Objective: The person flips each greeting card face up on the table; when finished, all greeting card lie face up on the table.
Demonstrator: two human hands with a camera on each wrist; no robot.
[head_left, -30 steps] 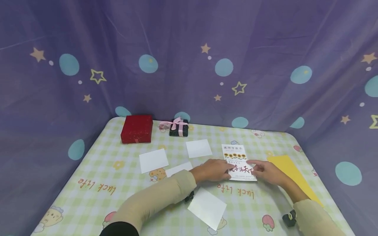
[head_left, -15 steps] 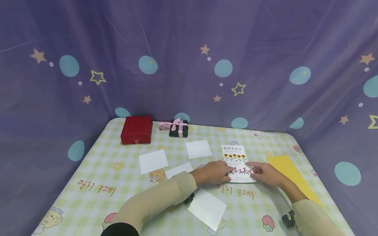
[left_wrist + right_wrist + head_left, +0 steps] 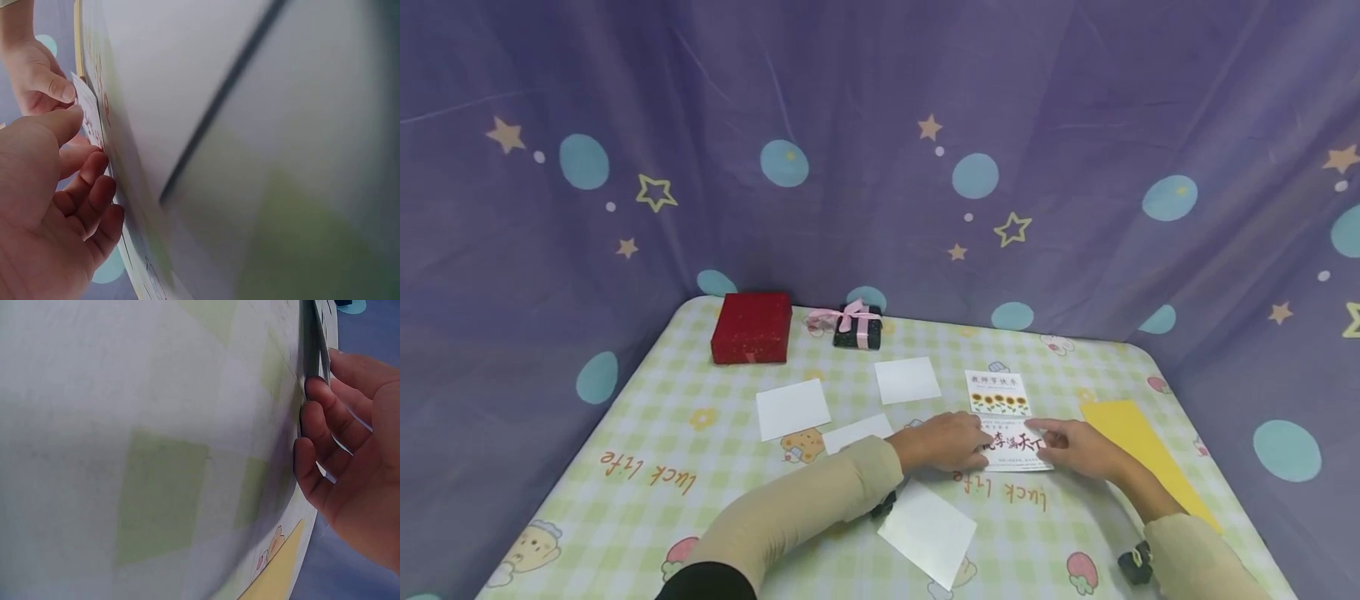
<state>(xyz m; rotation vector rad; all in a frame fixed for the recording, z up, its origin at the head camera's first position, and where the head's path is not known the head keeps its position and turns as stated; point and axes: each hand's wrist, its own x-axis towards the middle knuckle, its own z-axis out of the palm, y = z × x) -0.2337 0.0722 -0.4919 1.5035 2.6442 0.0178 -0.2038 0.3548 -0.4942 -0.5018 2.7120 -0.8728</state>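
A person's two bare hands meet over a rectangular white paper card printed with red brush-style Chinese characters (image 3: pixel 1011 450), toward the right half of a table covered by a pale green-and-white checked cloth (image 3: pixel 1018 542) with cartoon prints. The left hand (image 3: pixel 951 442) pinches the card's left side between thumb and forefinger, its other fingers loosely curled. The right hand (image 3: pixel 1078 450) grips the opposite side between thumb and fingertips; in the right wrist view the card's edge stands slightly off the cloth there. Just beyond, on the far side, lies a white paper card with a row of yellow sunflowers (image 3: pixel 997 393) beneath dark Chinese writing; whether the two cards touch or overlap is hard to tell. To the right of the right hand, a long yellow sheet (image 3: pixel 1142 442) lies flat at an angle, partly behind the forearm. On the left side are four plain white cards: one at the left (image 3: pixel 793 408), one farther back (image 3: pixel 907 379), one partly covered by the left forearm (image 3: pixel 859 431) and one nearer the person (image 3: pixel 927 529). Along the back edge sit a dark red box (image 3: pixel 752 329) and, beside it, a smaller black box tied with pink ribbon (image 3: pixel 857 327). A purple curtain (image 3: pixel 865 75) with stars and blue ovals hangs behind. Both sleeves are beige.
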